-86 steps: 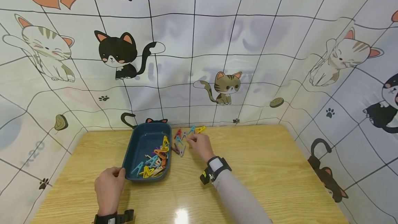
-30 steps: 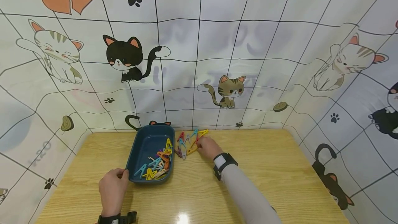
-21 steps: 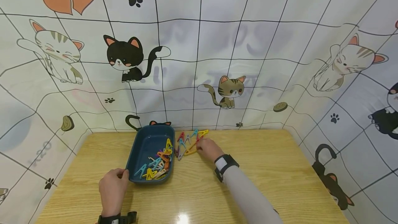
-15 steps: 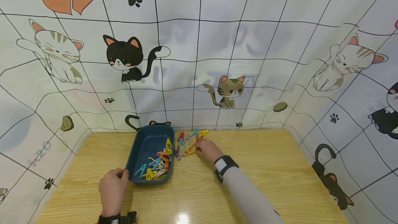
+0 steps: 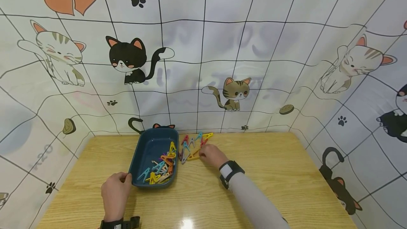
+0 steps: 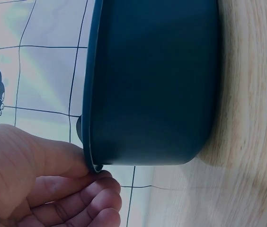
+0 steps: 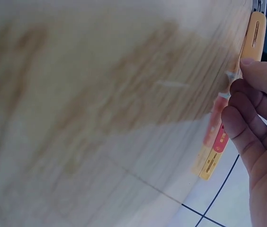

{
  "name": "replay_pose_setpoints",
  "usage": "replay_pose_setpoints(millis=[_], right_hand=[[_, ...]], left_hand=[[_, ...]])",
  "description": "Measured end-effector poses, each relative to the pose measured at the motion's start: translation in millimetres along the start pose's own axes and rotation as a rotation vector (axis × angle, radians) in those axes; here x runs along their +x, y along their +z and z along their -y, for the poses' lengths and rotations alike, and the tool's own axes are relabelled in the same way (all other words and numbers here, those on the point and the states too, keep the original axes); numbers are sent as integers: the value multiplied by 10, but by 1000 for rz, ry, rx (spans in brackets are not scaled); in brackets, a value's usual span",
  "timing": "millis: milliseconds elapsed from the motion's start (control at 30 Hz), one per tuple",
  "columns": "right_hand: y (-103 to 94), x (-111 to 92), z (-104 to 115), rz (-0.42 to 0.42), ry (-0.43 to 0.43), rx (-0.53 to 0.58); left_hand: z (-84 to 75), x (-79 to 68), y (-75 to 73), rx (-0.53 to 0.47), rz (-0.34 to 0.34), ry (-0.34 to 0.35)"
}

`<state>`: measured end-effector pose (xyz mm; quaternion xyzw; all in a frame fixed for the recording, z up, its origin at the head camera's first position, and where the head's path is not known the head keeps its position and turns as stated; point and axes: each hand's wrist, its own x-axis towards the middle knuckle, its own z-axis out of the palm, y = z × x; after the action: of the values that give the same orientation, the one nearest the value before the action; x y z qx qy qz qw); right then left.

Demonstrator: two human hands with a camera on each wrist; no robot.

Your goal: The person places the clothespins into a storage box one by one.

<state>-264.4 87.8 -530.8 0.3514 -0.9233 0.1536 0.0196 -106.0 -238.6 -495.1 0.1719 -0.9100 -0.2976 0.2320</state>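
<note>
In the head view my left hand (image 5: 115, 195) pinches the near left corner of a dark blue plastic basin (image 5: 135, 162). The left wrist view shows the thumb and fingers on the rim (image 6: 90, 118). Several coloured clothespins (image 5: 159, 167) lie inside the basin, mostly on its right side. My right hand (image 5: 213, 155) rests low over the table to the basin's right, pinching the end of a yellow-orange clothespin (image 5: 193, 156) between thumb and fingers. That clothespin (image 7: 255, 38) lies against the table; its held end is partly hidden. Beyond the fingers lies a red clothespin (image 7: 221, 138).
Several more clothespins lie between basin and right hand, among them a light blue one (image 5: 186, 146), a grey one (image 5: 184, 158) and a yellow one (image 5: 208, 135) near the wall. A cat-print sheet (image 5: 178, 77) covers the wall behind the wooden table (image 5: 254, 176).
A yellow-orange clothespin has come down among the loose ones, and my right hand has slid it slightly left and nearer. The grey clothespin has shifted. My left hand stays on the basin.
</note>
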Motion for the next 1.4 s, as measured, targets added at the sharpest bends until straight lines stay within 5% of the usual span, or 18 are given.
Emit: replay_pose_setpoints(millis=[500, 1033, 1400], right_hand=[[-71, -46, 65, -130, 23, 60], [-227, 115, 452, -280, 93, 269], [-170, 357, 729, -271, 83, 180]], left_hand=[[-6, -7, 3, 14, 4, 0], [-9, -1, -3, 15, 0, -2], [-2, 1, 0, 18, 1, 1]])
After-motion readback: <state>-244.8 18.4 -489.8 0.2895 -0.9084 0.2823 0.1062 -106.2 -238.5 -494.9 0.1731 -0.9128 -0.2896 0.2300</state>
